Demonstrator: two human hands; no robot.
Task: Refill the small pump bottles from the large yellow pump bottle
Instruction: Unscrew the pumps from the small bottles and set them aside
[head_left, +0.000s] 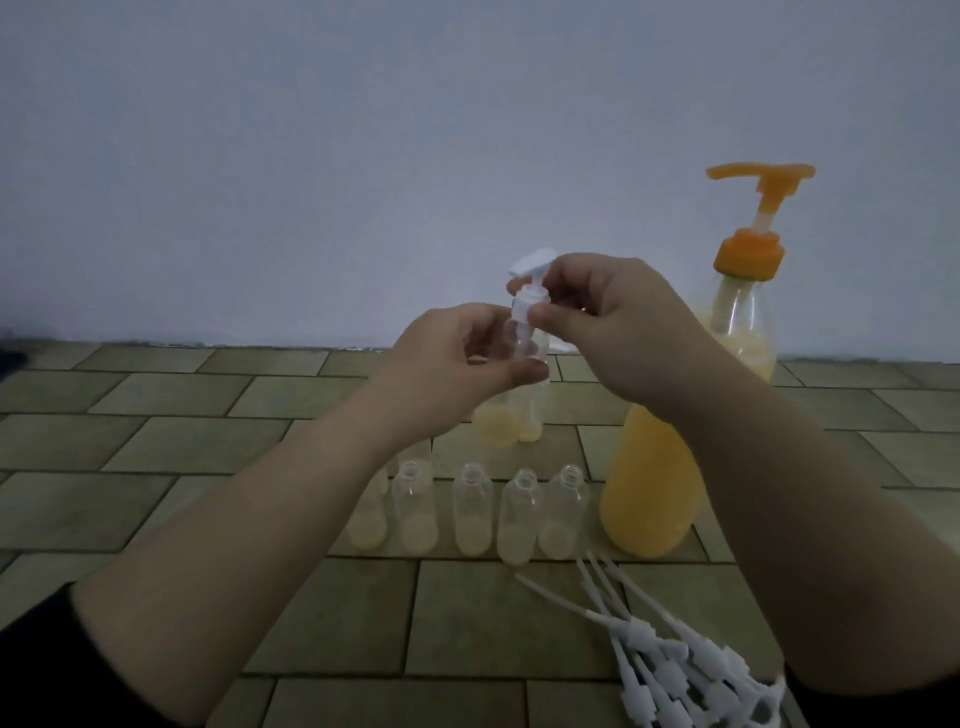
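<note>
- The left hand (470, 358) grips a small clear bottle (527, 353) by its body, lifted above the tiled floor (156, 467) in front of the wall (363, 130).
- The right hand (602, 317) pinches the white pump head (167, 299) at that bottle's neck, thumb and fingers curled round the collar.
- Judging by the grip, the step in hand is twisting the pump at the neck; on or off cannot be told from here.
- Below, a row of open small bottles (470, 506) stands uncapped, each with a little pale liquid at the bottom.
- Behind the row stand more small bottles (501, 423), partly hidden by the hands.
- The large yellow pump bottle (654, 483) stands upright just right of the row, its orange pump (758, 208) raised.
- A heap of loose white pumps (675, 670) lies near the right forearm, dip tubes pointing toward the row.
- Next move likely calls for a steady turn at the collar while the left hand keeps the bottle upright so nothing spills.
</note>
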